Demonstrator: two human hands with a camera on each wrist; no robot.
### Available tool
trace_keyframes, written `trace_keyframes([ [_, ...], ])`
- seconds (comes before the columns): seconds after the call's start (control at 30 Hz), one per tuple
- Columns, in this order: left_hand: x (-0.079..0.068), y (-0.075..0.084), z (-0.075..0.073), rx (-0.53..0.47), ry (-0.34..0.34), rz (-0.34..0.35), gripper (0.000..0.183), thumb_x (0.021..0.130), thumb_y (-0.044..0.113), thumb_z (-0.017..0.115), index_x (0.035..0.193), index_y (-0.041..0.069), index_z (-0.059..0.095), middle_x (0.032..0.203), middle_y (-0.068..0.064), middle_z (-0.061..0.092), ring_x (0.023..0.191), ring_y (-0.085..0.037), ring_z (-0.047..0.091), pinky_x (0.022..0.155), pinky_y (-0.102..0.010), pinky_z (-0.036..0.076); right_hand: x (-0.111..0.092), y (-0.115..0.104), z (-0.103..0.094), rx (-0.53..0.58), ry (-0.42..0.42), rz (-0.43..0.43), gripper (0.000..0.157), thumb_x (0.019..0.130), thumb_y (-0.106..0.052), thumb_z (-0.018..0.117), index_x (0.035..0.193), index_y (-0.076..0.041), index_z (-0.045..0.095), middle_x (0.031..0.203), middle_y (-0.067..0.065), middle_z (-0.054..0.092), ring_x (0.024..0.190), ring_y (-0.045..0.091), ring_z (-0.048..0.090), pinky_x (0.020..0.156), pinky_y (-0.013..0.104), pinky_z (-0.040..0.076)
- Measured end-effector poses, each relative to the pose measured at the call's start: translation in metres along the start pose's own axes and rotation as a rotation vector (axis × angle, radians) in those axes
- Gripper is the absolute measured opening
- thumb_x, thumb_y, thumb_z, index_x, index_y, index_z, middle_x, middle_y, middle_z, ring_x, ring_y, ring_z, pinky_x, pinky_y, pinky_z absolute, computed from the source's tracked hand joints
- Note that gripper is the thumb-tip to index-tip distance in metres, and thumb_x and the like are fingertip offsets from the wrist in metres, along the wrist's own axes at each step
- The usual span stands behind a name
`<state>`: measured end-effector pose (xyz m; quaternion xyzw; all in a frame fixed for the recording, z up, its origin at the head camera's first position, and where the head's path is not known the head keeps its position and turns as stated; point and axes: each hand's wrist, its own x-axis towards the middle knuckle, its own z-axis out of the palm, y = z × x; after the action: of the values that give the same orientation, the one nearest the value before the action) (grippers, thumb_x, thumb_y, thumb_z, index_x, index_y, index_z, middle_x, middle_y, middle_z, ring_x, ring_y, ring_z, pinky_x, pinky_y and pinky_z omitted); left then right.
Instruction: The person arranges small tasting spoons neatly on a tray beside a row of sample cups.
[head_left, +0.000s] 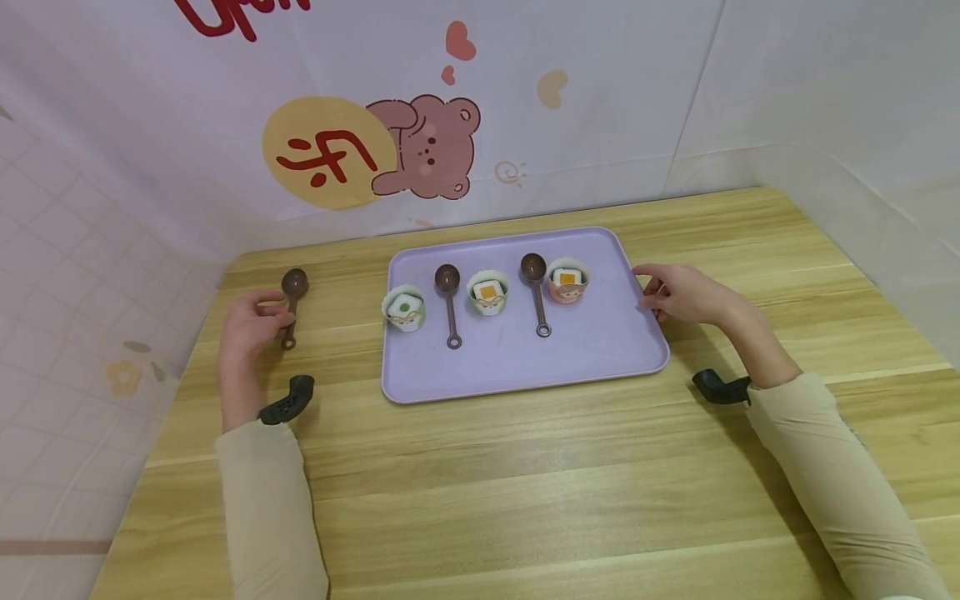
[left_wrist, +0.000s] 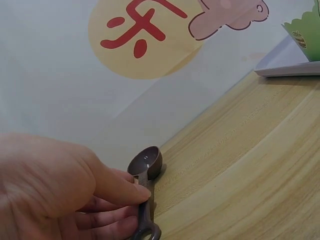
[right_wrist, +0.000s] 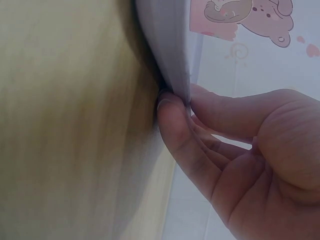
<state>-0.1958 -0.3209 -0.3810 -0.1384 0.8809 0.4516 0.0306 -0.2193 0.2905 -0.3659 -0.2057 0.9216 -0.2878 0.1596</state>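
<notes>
At the left of the table lies a brown measuring spoon [head_left: 295, 284], bowl toward the wall. My left hand [head_left: 251, 323] pinches its handle; in the left wrist view the thumb [left_wrist: 122, 187] is on the handle with fingers behind it. My right hand [head_left: 690, 296] grips the right rim of a lilac tray [head_left: 517, 367], a finger under the edge and the thumb over it, as the right wrist view shows. On the tray stand a left paper cup [head_left: 407, 320], a middle cup [head_left: 487, 305] and a pink cup [head_left: 568, 292], with a brown spoon [head_left: 448, 287] and another spoon [head_left: 535, 271] between them.
The tray rests on a wood-grain table [head_left: 480, 483], near its back edge. Behind it hangs a white sheet printed with a bear [head_left: 435, 146] and hearts. A dark curved mount [head_left: 288, 402] is on the left wrist, another mount [head_left: 720, 387] on the right.
</notes>
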Motion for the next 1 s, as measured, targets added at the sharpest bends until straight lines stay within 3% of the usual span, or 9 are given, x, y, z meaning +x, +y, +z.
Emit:
trace_keyframes([
  [0.37, -0.0050, 0.0073, 0.0020, 0.070, -0.031, 0.013, 0.050, 0.099, 0.002, 0.061, 0.144, -0.011, 0.044, 0.125, -0.030, 0.056, 0.087, -0.015, 0.060, 0.067, -0.016, 0.053, 0.0003, -0.0001, 0.0001, -0.002, -0.005, 0.006, 0.053, 0.098, 0.003, 0.061, 0.142, 0.019, 0.036, 0.094, 0.022, 0.066, 0.073, 0.026, 0.068, 0.065, 0.039, 0.059],
  [1.0, -0.0058, 0.0092, 0.0035, 0.041, -0.030, 0.022, 0.042, 0.102, 0.002, 0.055, 0.139, -0.015, 0.047, 0.125, -0.029, 0.054, 0.080, -0.008, 0.057, 0.065, -0.015, 0.052, -0.0004, -0.0017, 0.0000, 0.008, -0.008, 0.001, 0.053, 0.098, 0.005, 0.060, 0.142, 0.019, 0.036, 0.094, 0.022, 0.066, 0.074, 0.027, 0.068, 0.065, 0.038, 0.060],
])
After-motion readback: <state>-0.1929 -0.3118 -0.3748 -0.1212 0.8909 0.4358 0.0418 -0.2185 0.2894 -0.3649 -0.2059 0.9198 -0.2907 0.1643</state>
